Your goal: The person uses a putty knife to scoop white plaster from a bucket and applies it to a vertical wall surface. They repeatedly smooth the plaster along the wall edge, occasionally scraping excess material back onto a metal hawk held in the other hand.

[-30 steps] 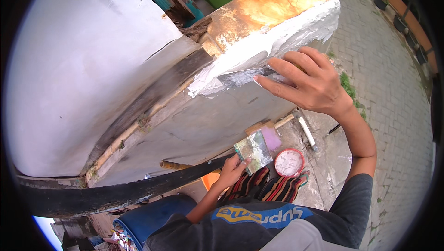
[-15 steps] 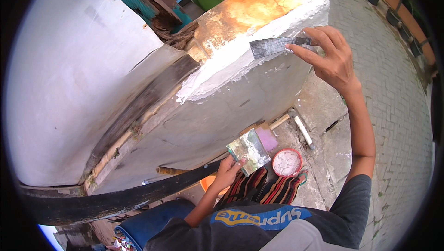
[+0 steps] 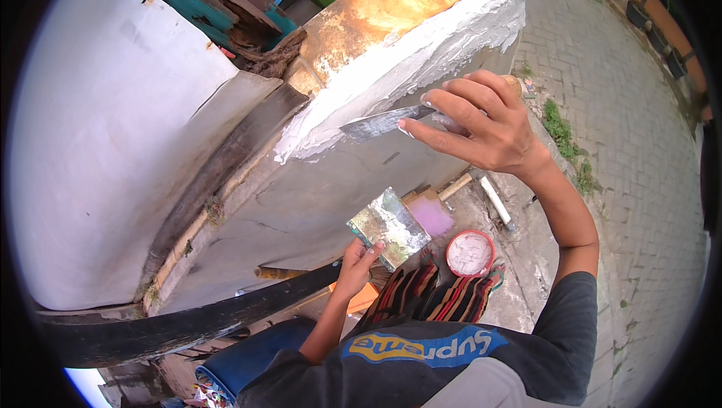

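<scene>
My right hand grips a putty knife, its flat grey blade against the wall face just under a band of wet white filler. The filler runs along the upper edge of the low wall, below its orange-stained top. Lower down, my left hand holds a square board smeared with white filler, thumb on top and fingers underneath. A red-rimmed tub of whitish paste stands on the ground by my legs.
A black curved rail crosses at lower left, near a blue bin. Pipe pieces lie on the concrete at the wall's foot. Brick paving stretches away on the right, with potted plants along its far edge.
My right hand has brought the putty knife down and to the left, from the filler band to its lower edge. The left hand and board have risen slightly leftward.
</scene>
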The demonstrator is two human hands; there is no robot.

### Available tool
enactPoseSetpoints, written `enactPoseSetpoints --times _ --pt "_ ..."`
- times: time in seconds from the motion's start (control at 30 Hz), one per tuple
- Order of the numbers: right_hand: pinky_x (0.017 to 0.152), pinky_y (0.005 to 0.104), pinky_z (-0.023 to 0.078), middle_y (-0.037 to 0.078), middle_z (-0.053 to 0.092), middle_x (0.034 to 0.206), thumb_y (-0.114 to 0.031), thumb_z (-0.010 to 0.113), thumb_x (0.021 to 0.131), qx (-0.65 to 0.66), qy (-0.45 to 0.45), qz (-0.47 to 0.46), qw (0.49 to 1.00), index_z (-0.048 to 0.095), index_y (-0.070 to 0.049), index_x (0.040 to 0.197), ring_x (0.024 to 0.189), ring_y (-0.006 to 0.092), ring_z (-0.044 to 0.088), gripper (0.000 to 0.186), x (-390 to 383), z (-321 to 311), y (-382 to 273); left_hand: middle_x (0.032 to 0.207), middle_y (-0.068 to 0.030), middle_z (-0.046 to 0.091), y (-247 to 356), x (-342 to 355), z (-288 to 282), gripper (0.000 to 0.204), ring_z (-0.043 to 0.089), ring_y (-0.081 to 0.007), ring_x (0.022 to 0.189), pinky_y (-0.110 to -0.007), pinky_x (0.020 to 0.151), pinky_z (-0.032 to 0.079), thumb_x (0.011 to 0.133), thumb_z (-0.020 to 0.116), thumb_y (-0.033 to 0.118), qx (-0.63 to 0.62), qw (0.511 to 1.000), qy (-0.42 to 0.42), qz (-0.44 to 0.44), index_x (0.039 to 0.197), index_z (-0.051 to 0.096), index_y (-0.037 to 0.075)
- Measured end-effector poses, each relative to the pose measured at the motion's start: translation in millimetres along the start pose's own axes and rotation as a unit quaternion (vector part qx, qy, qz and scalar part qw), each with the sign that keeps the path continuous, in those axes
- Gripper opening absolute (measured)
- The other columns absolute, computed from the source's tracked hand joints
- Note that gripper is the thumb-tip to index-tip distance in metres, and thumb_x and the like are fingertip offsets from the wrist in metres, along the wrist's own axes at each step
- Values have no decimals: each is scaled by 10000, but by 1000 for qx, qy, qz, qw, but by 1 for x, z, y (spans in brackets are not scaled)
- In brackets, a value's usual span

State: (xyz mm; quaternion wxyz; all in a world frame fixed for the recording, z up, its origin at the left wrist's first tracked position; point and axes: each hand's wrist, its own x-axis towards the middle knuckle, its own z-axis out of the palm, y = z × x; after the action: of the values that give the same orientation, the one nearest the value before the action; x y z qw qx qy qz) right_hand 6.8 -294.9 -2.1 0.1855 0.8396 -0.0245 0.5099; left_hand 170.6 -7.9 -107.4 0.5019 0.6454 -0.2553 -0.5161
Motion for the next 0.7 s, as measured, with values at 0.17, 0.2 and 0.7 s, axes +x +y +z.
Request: enactPoseSetpoints --times 0.17,0.2,0.7 --pt "828 345 464 -17 585 1023 -138 660 761 3 -4 -1 1000 708 -322 1049 932 154 552 345 6 14 -2 1125 -75 605 -14 2 -5 339 590 -133 1000 -296 855 480 955 544 165 15 1000 -4 12 1243 490 -5" --pt "829 347 466 -14 584 1029 -140 658 760 -9 -6 -1 1000 707 -327 1052 936 157 553 350 4 12 2 1128 -75 603 -15 2 -5 338 591 -135 999 -297 856 480 956 543 164 16 1000 -3 14 1243 489 -6" --pt "790 335 488 43 586 1086 14 638 712 -79 -24 86 993 694 -259 1087 972 219 552 467 -56 -4 85 1127 -73 601 -7 3 -2 311 577 -132 1003 -290 848 473 958 540 158 11 1000 7 9 1217 503 -11"
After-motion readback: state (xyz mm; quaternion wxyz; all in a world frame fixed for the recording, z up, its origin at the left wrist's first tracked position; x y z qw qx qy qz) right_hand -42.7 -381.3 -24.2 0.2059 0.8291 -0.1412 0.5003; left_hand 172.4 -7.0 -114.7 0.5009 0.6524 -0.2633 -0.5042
